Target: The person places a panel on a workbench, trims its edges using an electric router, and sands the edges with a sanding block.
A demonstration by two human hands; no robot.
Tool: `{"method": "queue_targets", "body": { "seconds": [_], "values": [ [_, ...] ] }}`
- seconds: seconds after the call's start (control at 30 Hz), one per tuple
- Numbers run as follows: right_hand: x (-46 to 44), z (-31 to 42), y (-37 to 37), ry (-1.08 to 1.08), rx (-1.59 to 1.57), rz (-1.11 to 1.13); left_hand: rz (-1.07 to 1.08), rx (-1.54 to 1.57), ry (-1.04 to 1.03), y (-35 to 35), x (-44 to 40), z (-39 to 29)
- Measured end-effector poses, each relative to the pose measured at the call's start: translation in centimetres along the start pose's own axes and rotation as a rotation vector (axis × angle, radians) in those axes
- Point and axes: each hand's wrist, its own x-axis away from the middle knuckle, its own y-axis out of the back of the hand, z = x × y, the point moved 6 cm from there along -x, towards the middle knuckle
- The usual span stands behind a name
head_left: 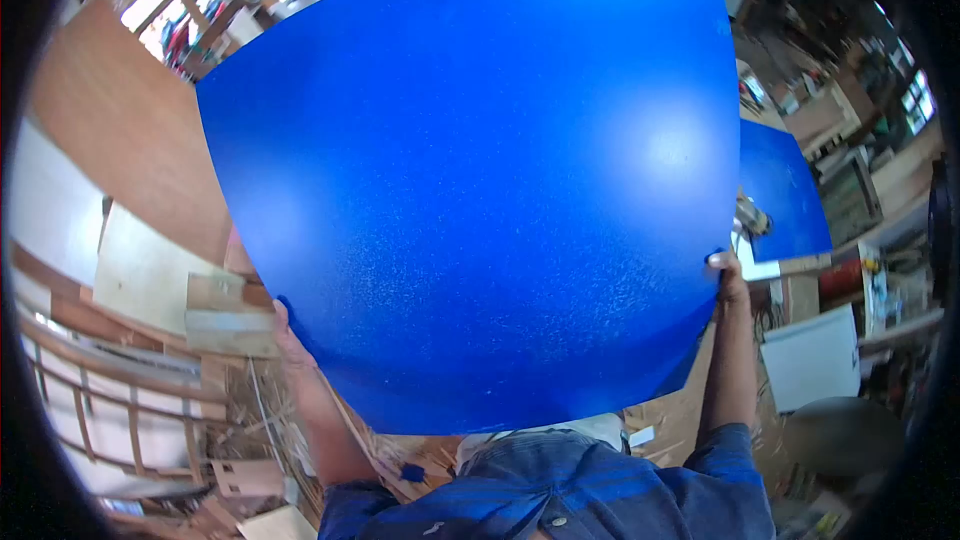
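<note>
Blue sheet progress: picked up and gripped by both edges, looks mid-handling; getting hold of it seems done, setting it down not yet done.
Blue sheet [480,180] place: between the two hands, spanning the gap and stretching well beyond them; near edge in front of the shirt [530,490]. Support underneath hidden, can't tell.
Blue sheet face: glossy, pale specks, mostly toward the near half; cleaning or finishing state can't be judged.
Left hand [292,340]: closed on the left edge, pinching it; thumb side shows, other fingers mostly hidden.
Right hand [731,278]: closed on the right edge, thumb over the face, fingers behind not visible.
Second blue panel [790,190]: beyond the right hand, apart from it, partly covered by the held sheet; not being handled.
White board [812,360]: right of the right forearm, untouched.
Brown plywood sheet [130,120]: beyond the left hand, farther left, untouched.
Wood block [230,332]: just left of the left hand.
</note>
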Motion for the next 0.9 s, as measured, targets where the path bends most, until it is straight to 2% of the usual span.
{"method": "queue_targets", "body": {
  "seconds": [0.03, 0.07, 0.1, 0.17, 0.2, 0.27, 0.3, 0.37, 0.47, 0.57, 0.6, 0.7, 0.77, 0.9],
  "values": [
    [1.7, -2.3, 0.8, 0.082, 0.050, -0.170, 0.085, 0.025, 0.083, -0.2, -2.1, -0.9],
    [1.7, -7.9, 3.7, -0.011, -0.044, -0.154, 0.165, 0.050, 0.167, -0.1, -4.1, -1.5],
    [-4.5, -5.7, 5.7, 0.244, -0.143, -0.089, 0.297, 0.114, -0.017, -5.8, -11.1, -1.3],
    [5.2, -10.8, 9.0, 0.133, -0.130, -0.146, 0.268, 0.098, 0.117, -2.9, -8.6, 1.6],
    [13.4, -15.4, 8.6, 0.028, -0.179, -0.234, 0.336, 0.027, 0.192, 0.1, -5.6, -0.1],
    [17.4, -19.5, 8.7, 0.068, -0.265, -0.351, 0.372, -0.066, 0.157, 0.3, -8.8, 1.2],
    [20.4, -22.4, 8.7, 0.011, -0.309, -0.358, 0.378, -0.142, 0.164, 0.5, -9.1, 0.9],
    [25.1, -26.4, 8.8, -0.081, -0.385, -0.355, 0.438, -0.173, 0.277, -2.4, -9.4, 1.2],
    [29.5, -28.4, 6.3, -0.053, -0.481, -0.525, 0.529, -0.223, 0.436, -10.7, -9.9, 1.4],
    [31.7, -32.4, 6.3, -0.015, -0.551, -0.560, 0.649, -0.263, 0.599, -16.8, -9.0, 2.1],
    [32.4, -32.3, 5.2, -0.008, -0.554, -0.583, 0.631, -0.294, 0.637, -17.9, -9.4, 3.0],
    [32.0, -32.3, 1.8, 0.021, -0.594, -0.622, 0.682, -0.428, 0.624, -21.4, -12.5, 5.1],
    [31.0, -35.2, 0.2, 0.003, -0.638, -0.605, 0.771, -0.449, 0.652, -23.2, -15.9, 7.4],
    [27.2, -38.0, -5.4, 0.052, -0.694, -0.747, 0.905, -0.507, 0.627, -27.9, -23.4, 11.3]
  ]
}}
